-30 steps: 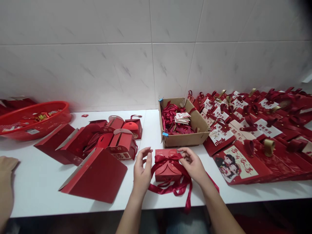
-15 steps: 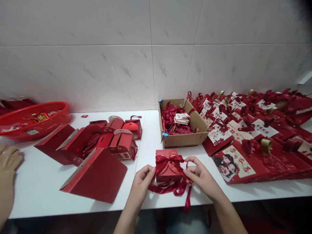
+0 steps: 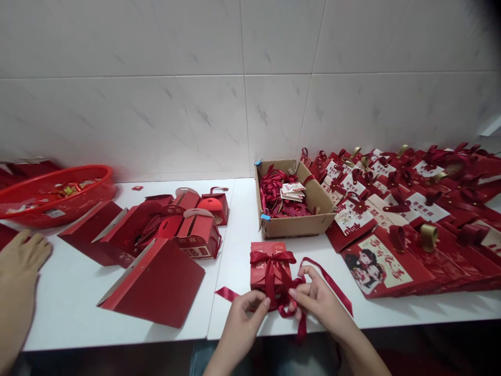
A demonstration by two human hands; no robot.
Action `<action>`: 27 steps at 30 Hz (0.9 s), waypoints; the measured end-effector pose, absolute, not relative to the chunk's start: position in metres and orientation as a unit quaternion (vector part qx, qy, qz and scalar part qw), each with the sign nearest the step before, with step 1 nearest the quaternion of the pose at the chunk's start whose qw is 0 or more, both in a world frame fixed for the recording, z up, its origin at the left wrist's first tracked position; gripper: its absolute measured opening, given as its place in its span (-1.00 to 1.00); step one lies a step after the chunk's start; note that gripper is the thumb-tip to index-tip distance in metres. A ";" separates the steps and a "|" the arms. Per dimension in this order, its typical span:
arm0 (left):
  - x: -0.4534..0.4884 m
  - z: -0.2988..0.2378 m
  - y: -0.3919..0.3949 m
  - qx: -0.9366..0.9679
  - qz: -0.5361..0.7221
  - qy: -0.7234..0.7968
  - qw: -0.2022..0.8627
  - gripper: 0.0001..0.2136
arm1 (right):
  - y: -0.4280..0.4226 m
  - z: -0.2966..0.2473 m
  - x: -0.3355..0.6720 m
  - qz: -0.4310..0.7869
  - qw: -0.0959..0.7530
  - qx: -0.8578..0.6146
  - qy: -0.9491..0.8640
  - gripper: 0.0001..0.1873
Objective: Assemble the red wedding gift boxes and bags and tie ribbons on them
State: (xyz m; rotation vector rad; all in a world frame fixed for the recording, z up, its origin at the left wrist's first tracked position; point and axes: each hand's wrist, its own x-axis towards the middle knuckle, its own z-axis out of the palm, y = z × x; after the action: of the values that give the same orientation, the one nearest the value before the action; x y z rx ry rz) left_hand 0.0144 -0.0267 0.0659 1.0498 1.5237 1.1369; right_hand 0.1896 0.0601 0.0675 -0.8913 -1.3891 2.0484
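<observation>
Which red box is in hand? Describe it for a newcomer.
On the white table, find the open cardboard box. Directly before it stands a small red box. Alone among its neighbours, it wears a tied ribbon bow, tails pinched by the left hand and right hand.

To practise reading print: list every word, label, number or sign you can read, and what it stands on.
Nothing reads surely.
Nearest bag's label: red characters, blurred.
Labels on bags behind: too small.
Cards in cardboard box: too small.
Small red boxes: pale marks, blurred.
Ribbon pinched by left hand and right hand: blank.
</observation>
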 end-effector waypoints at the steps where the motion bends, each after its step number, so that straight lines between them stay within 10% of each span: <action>1: 0.014 0.061 -0.026 0.427 0.463 0.620 0.467 -0.69 | 0.058 0.064 0.190 0.761 0.235 -0.326 -0.510 -0.42; 8: -0.002 0.058 -0.037 0.401 0.473 0.615 0.487 -0.68 | 0.060 0.049 0.215 0.734 0.103 -0.351 -0.572 -0.24; 12: -0.018 0.070 -0.051 0.309 0.550 0.610 0.479 -0.69 | 0.074 0.052 0.226 0.586 0.201 -0.378 -0.688 -0.53; 16: -0.031 0.076 -0.051 0.286 0.616 0.623 0.389 -0.73 | 0.086 0.059 0.219 0.456 0.273 -0.382 -0.756 -0.28; 27: -0.017 0.133 0.033 0.678 0.372 0.622 0.121 -0.89 | 0.080 0.066 0.199 0.632 0.266 -0.361 -0.632 -0.45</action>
State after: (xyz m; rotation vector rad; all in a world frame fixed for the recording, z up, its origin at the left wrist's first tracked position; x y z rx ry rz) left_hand -0.0171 0.0334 0.1329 1.9795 1.8170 1.0868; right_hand 0.1988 0.0795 0.0663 -0.9744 -1.7056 1.7067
